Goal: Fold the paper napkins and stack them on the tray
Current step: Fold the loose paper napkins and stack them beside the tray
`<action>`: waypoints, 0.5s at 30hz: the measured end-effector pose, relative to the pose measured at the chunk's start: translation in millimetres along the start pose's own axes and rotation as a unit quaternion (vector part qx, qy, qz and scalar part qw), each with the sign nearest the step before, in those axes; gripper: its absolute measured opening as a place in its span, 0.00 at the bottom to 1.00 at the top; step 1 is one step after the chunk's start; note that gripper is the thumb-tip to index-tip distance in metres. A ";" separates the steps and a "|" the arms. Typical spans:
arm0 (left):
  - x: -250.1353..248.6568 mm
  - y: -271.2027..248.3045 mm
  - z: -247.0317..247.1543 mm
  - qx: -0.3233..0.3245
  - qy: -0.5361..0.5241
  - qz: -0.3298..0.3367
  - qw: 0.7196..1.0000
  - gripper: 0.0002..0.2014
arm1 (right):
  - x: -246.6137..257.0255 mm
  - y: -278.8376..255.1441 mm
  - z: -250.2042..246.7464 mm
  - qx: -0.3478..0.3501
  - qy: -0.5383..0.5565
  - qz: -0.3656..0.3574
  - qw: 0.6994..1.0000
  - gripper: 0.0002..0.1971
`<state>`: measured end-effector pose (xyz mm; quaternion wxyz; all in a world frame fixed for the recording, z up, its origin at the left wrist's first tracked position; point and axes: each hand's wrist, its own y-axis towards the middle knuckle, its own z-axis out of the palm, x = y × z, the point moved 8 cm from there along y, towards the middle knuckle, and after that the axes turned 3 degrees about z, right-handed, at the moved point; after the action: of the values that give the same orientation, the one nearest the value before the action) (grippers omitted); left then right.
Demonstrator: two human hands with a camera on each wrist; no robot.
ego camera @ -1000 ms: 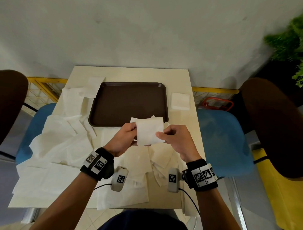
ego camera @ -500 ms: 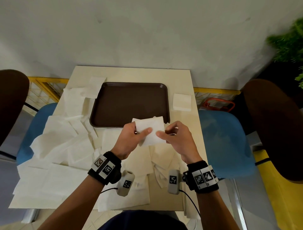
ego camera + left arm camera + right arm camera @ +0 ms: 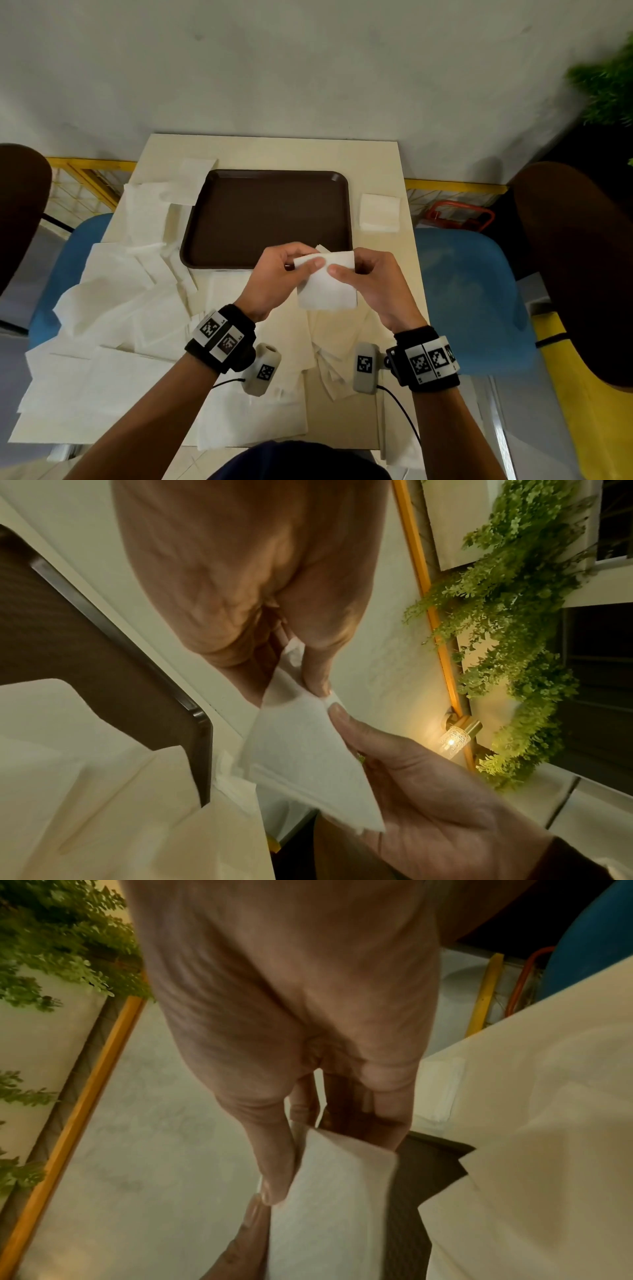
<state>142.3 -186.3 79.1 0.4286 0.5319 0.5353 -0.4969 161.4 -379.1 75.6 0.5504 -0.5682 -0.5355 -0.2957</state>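
1. Napkin [image 3: 327,287] held in the air over the tabletop [image 3: 274,150], at the near rim of the tray [image 3: 267,219].
2. Pinched at its top edge by both hands: left hand [image 3: 277,277] with thumb across the upper left corner, right hand [image 3: 373,284] with thumb on the upper right part; each grip closed on the paper.
3. Hung down below the fingers, already folded small.
4. Best done by matching corners before pressing the crease, keeping a light, even pull so the thin paper did not tear or skew.
5. Tray bare, nothing stacked yet; loose unfolded napkins [image 3: 113,308] spread to the left; one folded square [image 3: 379,212] right of the tray.
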 end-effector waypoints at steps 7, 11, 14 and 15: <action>-10.5 41.9 19.9 0.012 0.061 0.034 0.998 0.04 | -2.0 26.7 -31.6 -0.004 -0.069 -0.017 0.997 0.10; -15.8 67.0 44.1 0.055 0.138 0.068 0.986 0.04 | 8.3 45.1 -47.2 -0.001 -0.131 -0.057 0.990 0.11; -15.7 91.4 56.4 0.060 0.171 0.070 0.981 0.03 | 10.7 60.3 -67.6 -0.010 -0.156 -0.060 0.986 0.07; -17.7 99.2 60.2 0.060 0.177 0.076 0.979 0.03 | 11.9 65.2 -74.2 -0.015 -0.166 -0.065 0.984 0.06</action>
<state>238.0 -254.2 80.7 0.3305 0.6756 0.5298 -0.3919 244.1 -433.9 82.8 0.4250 -0.5817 -0.6505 -0.2406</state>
